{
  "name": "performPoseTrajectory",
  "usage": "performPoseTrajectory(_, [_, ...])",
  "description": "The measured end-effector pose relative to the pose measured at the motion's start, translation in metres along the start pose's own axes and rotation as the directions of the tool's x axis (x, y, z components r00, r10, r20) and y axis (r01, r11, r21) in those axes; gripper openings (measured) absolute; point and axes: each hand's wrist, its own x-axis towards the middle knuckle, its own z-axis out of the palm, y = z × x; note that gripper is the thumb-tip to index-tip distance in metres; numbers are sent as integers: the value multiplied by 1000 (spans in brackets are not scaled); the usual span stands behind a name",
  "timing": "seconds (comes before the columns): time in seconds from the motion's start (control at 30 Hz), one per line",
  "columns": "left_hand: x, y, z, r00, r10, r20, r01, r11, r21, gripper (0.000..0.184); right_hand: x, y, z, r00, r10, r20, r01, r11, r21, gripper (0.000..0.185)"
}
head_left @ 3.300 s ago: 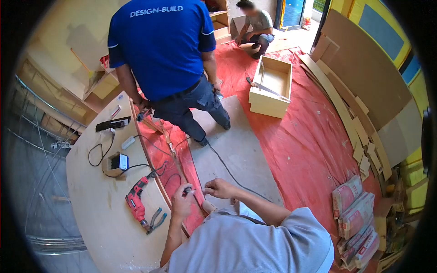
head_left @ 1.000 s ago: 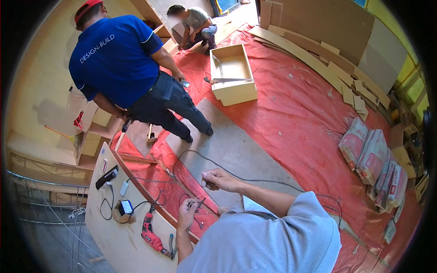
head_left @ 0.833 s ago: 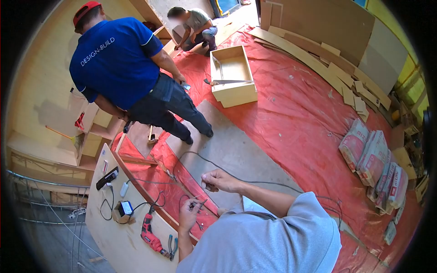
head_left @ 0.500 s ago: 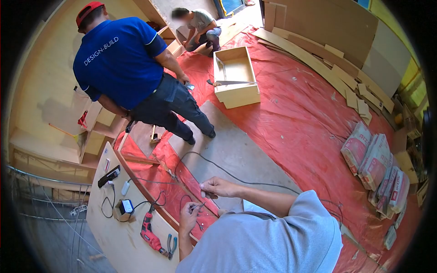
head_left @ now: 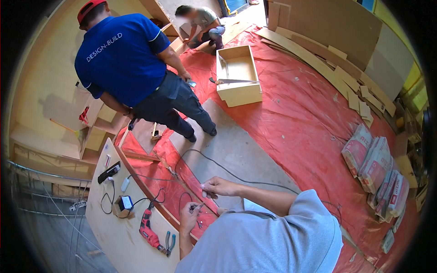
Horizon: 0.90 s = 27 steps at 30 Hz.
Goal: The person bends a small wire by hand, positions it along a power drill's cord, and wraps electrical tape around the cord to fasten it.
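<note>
L hand [head_left: 188, 216] out past the tabletop's [head_left: 102, 218] right edge, fingertips pinching a small dark bit [head_left: 195, 208], too tiny to ID. R hand [head_left: 216, 187] a touch higher, just beside, thumb & fingers pressed together; can't tell what's btwn them.

Obstacles: 1 dark cable [head_left: 236, 179] loops over the grey sheet [head_left: 227, 132] ahead of the hands. 1 person in blue [head_left: 125, 59] stands beyond the tabletop's top corner; another, a person in grey [head_left: 205, 27], crouches farther back. So 2 ppl.

Tabletop count: 1 red drill [head_left: 149, 232] nr the right edge, 1 pair of pliers [head_left: 170, 243] just beside its chuck, btwn drill & L forearm. 1 open carton [head_left: 119, 208] up from the drill, w/ 1 blue-white pack [head_left: 127, 202] in it. Toward the top corner: 1 white block [head_left: 125, 184], 1 black item [head_left: 109, 172], 1 slim pale stick [head_left: 107, 161].

Floor: 1 wooden box [head_left: 240, 96] on red sheeting [head_left: 291, 113], 1 saw [head_left: 236, 81] lying across it. Far R, min. 4 bags [head_left: 375, 161], overlapping, exact no. unclear. Offcuts [head_left: 353, 82] behind, several, too jumbled to count.
</note>
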Motion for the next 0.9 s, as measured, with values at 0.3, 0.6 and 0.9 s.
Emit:
performPoseTrajectory(0.3, [-1, -11, 0, 1000, -11, -20, 11, 1000, -17, 11, 0, 5, 2, 999, 28, -17, -27, 999, 36, 39])
performPoseTrajectory(0.6, [-3, -8, 2, 999, -37, -38, 37, 999, 3, 9, 7, 11, -2, 1000, 22, -20, -21, 999, 27, 39])
performPoseTrajectory(0.9, [-5, -7, 6, 999, -22, -47, 22, 1000, -4, 9, 3, 12, -4, 999, 32, -14, -32, 999, 15, 39])
